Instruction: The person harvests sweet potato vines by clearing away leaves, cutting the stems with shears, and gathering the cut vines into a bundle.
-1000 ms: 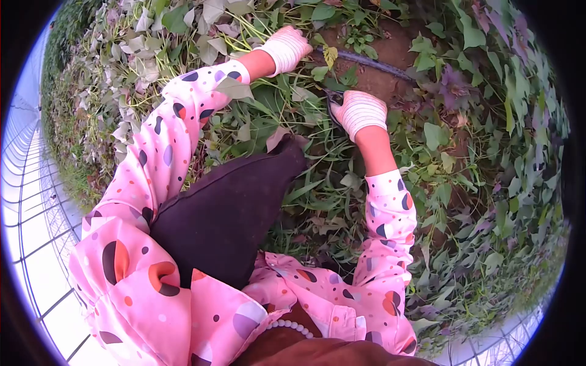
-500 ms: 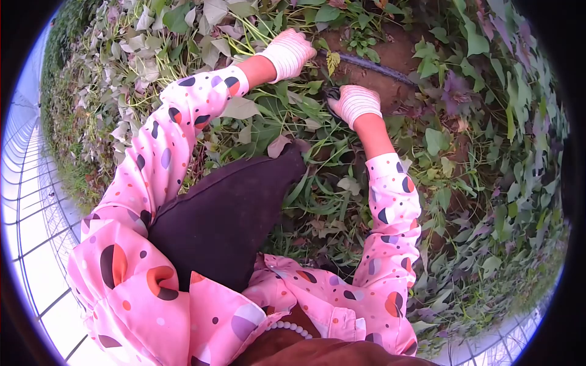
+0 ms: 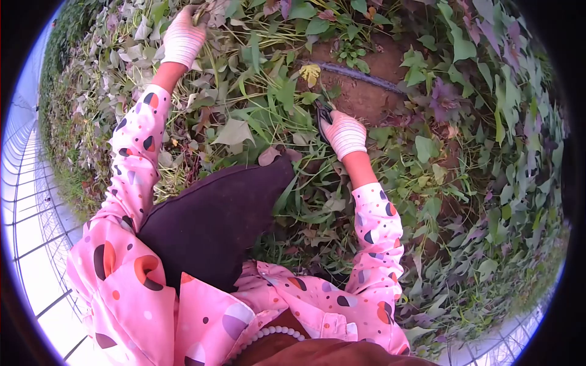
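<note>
My left hand (image 3: 183, 39), in a white ribbed glove, is at the upper left over the leafy vines. Its fingers are curled beside greyish-brown leaves (image 3: 215, 12); what lies inside the grip is hidden. In the middle of the view my right hand (image 3: 346, 133), gloved the same way, is closed around black-handled scissors (image 3: 323, 117). Their tips point up towards green leaves at the edge of the bare soil. Just above them sits a yellow leaf (image 3: 310, 74).
A dark hose (image 3: 357, 73) crosses bare brown soil (image 3: 366, 100). Pale, wilted-looking foliage (image 3: 128, 46) spreads on the left, denser green and purple vines (image 3: 488, 183) on the right. My dark-trousered knee (image 3: 213, 213) juts into the plants. A gridded white wall (image 3: 30, 244) runs along the left.
My left hand has swung up and left, away from the hose and the right hand. The right hand has shifted slightly left and down, and more of the scissors shows.
</note>
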{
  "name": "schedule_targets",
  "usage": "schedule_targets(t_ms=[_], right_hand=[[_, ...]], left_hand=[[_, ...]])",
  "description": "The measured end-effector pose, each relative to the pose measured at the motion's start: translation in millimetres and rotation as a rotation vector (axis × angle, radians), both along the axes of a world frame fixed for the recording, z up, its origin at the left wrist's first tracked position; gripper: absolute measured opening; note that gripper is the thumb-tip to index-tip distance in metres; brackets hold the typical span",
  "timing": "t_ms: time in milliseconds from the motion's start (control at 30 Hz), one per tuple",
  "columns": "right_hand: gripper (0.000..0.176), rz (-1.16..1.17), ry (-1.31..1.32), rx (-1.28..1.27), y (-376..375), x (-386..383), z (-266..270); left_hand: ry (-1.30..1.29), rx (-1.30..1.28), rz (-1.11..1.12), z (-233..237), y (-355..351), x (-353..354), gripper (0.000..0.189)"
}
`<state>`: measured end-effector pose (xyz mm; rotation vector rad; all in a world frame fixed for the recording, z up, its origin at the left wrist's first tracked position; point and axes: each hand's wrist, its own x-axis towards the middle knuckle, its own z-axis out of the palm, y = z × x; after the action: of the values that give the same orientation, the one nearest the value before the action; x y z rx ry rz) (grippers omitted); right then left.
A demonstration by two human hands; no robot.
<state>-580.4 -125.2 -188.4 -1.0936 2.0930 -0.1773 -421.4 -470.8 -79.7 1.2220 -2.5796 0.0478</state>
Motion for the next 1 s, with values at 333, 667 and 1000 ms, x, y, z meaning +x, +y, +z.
schedule_targets(t_ms=[333,667,1000], right_hand=[[0.054,0.003,0.072,0.080,-44,-22,12],[0.051,0.124,0.072,0.108,-76,-18,15],[0.042,0.177,0.130,0.117,-95,-24,22]], left_hand=[[-0.361,0.123,-0.507,27,41,-17,0.034],[-0.891,0.329,-0.868,-71,86,-111,0.050],[-0.903,0.184,-0.791,-74,78,-105,0.040]])
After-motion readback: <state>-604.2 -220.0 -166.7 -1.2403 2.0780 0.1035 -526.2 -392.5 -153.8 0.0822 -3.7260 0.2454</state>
